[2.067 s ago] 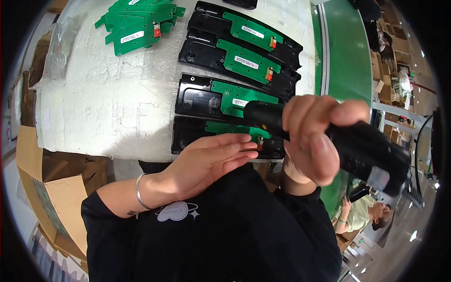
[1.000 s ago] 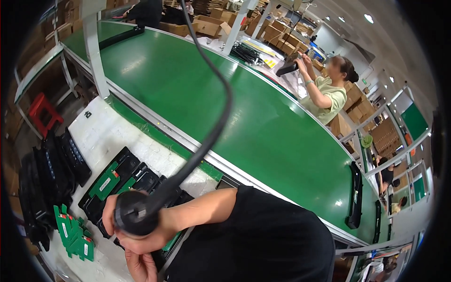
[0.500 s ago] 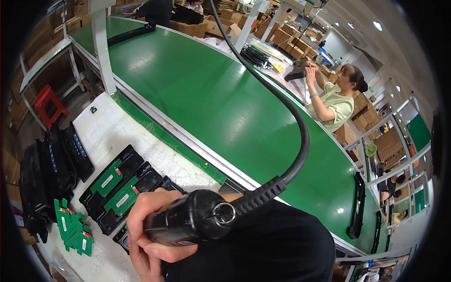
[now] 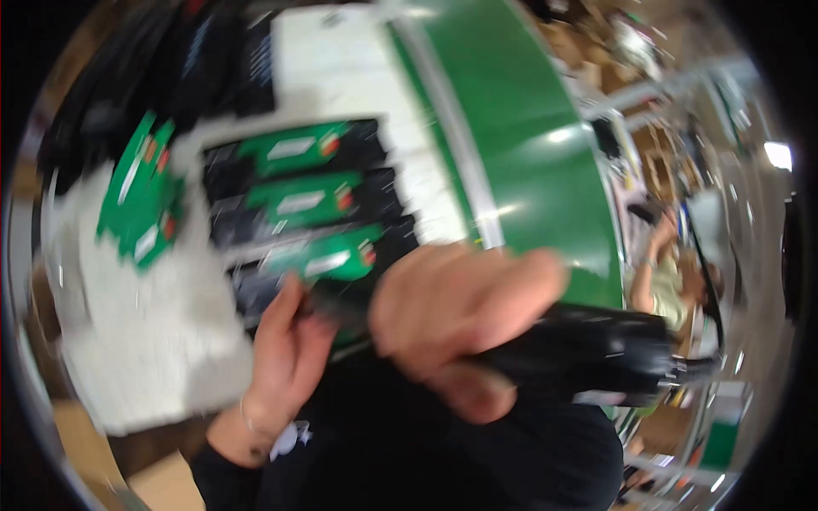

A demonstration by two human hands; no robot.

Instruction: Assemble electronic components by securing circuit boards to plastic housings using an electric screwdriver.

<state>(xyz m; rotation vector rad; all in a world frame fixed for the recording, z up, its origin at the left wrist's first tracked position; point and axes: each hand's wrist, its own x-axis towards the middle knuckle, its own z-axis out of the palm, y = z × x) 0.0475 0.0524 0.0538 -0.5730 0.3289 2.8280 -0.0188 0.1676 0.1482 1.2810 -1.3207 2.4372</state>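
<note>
My right hand (image 4: 460, 311) is wrapped round a black electric screwdriver (image 4: 596, 349), which lies across the view with its cable end to the right. Its front end points left, toward my left hand (image 4: 290, 353). The left fingers are drawn together beside that end; motion blur hides what they pinch, if anything. Just beyond the fingers is the nearest of three black plastic housings (image 4: 251, 294), each with a green circuit board (image 4: 336, 255) laid in it. The left hand is at this housing's near edge. The housings lie side by side on a white work surface (image 4: 128, 341).
Loose green circuit boards (image 4: 141, 204) lie in a pile left of the housings. Black housings (image 4: 192, 68) stand stacked at the far left. A green conveyor belt (image 4: 528, 136) with a metal rail runs along the right. Beyond it a co-worker (image 4: 669, 272) has raised hands.
My view has swung down and left, bringing the housings to the middle. The screwdriver now lies crosswise, its cable end toward the right. My left hand has come out from behind it.
</note>
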